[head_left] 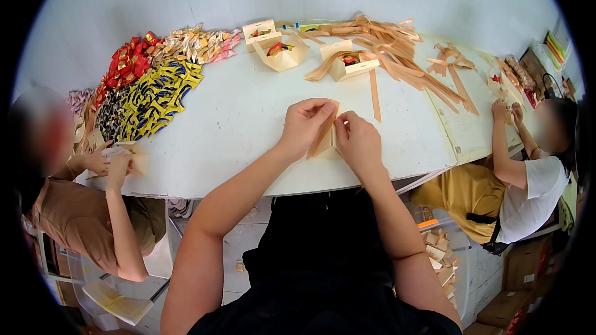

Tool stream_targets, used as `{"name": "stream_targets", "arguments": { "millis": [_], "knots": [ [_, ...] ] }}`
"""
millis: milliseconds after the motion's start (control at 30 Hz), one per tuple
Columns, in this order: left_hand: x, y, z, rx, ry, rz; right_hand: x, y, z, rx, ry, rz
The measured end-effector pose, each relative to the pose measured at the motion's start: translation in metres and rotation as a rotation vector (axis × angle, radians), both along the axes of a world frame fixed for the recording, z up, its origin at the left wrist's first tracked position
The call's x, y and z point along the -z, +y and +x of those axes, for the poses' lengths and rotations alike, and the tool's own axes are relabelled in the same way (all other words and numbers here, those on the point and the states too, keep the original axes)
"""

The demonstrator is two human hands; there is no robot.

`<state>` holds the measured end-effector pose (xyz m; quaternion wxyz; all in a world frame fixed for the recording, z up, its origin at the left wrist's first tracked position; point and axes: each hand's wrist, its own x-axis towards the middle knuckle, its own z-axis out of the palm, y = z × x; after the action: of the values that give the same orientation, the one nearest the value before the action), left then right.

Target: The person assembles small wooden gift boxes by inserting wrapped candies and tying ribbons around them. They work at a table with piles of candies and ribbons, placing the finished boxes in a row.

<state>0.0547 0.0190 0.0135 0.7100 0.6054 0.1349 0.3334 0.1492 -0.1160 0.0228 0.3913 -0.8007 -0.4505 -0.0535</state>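
Note:
In front of me, near the table's front edge, a small cream paper gift box [326, 150] stands between my hands, one of its sides in tan shadow. My left hand [304, 125] pinches the top of its left side between thumb and fingers. Opposite it, my right hand [360, 142] is closed with the fingertips at the upper right edge of the box. My fingers hide part of the top, and I cannot tell whether a ribbon is in them.
On the white table [236, 142], open boxes with wrapped sweets [279, 53] stand at the back, beside peach ribbons [385, 43]. Heaped yellow packets [158, 96] and red packets [129, 61] lie left. Co-workers sit left [93, 223] and right [534, 192]. A bin of folded boxes [439, 257] stands below right.

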Motion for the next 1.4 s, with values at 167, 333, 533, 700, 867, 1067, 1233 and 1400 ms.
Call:
{"name": "stream_targets", "arguments": {
  "millis": [167, 333, 533, 700, 867, 1067, 1233, 1400],
  "knots": [
    [0.005, 0.0, -0.003, -0.073, 0.021, 0.218, -0.004, -0.002, 0.004, -0.002, 0.094, -0.124],
    [0.005, -0.004, -0.006, -0.093, -0.01, 0.492, -0.004, -0.011, 0.035, -0.173, 0.353, -0.141],
    [-0.009, -0.017, -0.012, -0.085, 0.029, 0.584, -0.034, -0.015, 0.075, -0.214, 0.571, -0.298],
    [-0.013, -0.028, -0.016, -0.137, 0.027, 0.71, -0.079, -0.012, 0.05, -0.249, 0.616, -0.02],
    [0.0, -0.017, -0.01, -0.122, 0.073, 0.445, -0.073, -0.033, -0.003, -0.274, 0.413, -0.037],
    [-0.007, -0.003, -0.009, 0.085, -0.018, -0.138, -0.026, -0.026, 0.019, -0.181, 0.498, 0.055],
    [-0.011, -0.007, -0.009, 0.162, -0.006, -0.101, -0.008, -0.017, 0.029, -0.285, 0.578, 0.097],
    [-0.004, -0.005, -0.008, 0.194, -0.045, -0.008, -0.01, -0.015, 0.023, -0.289, 0.617, 0.121]
  ]
}}
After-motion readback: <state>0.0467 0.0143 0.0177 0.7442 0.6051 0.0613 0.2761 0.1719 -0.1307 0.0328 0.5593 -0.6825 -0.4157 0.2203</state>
